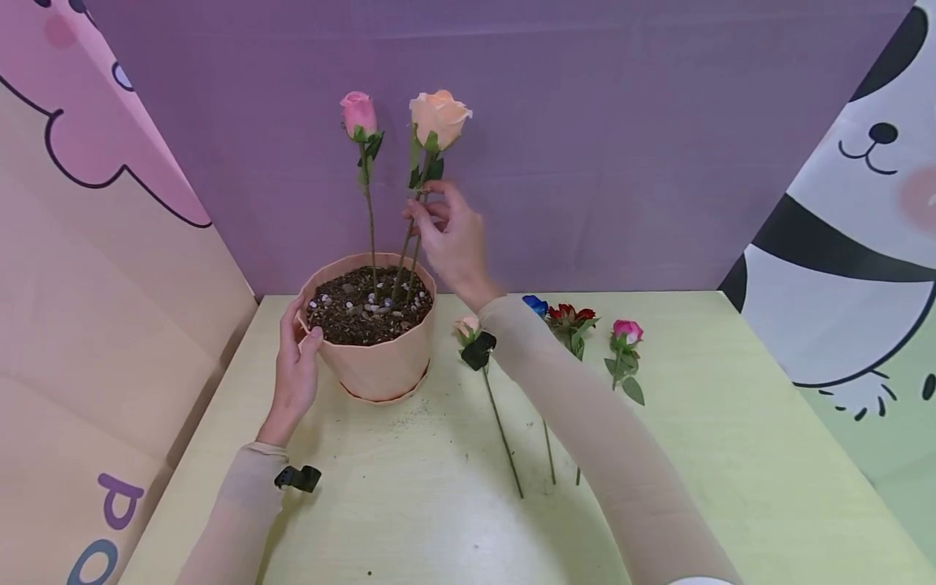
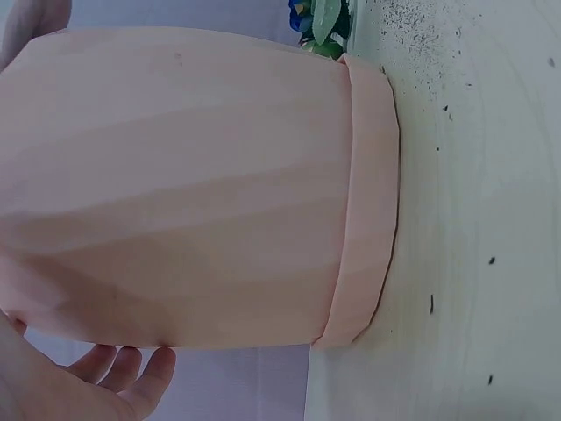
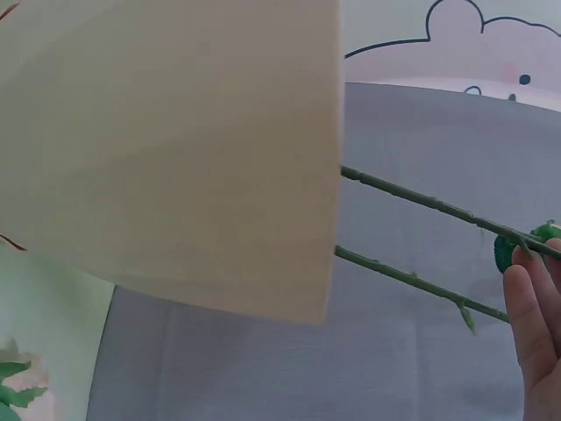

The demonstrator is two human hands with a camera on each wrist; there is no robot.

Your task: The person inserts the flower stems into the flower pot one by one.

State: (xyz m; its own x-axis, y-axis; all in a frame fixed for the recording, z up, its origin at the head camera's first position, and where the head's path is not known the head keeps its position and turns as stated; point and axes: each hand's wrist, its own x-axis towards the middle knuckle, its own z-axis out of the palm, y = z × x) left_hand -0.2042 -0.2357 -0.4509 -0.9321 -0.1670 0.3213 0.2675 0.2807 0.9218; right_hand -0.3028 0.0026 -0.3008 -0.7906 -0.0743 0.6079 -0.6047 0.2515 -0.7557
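Note:
A pale pink flowerpot [image 1: 376,366] full of dark soil [image 1: 351,309] stands on its saucer [image 1: 387,398] at the table's left. My left hand [image 1: 294,378] grips its left rim, thumb over the edge and fingers spread along the outer wall [image 2: 175,193]. Above the pot's right side, my right hand [image 1: 455,240] pinches a green stem [image 3: 438,206] just under a large peach rose [image 1: 440,118]. A second stem [image 3: 412,281] runs close beside it into the pot. Left of them, a pink rose [image 1: 358,114] stands upright in the soil.
Right of the pot lie a small peach rose [image 1: 466,327], a blue flower [image 1: 535,305], a dark red flower [image 1: 570,317] and a bright pink rose [image 1: 626,331]. My right forearm [image 1: 585,431] crosses over some stems. Soil crumbs dot the table [image 1: 409,520]. A purple backdrop [image 1: 621,162] rises behind.

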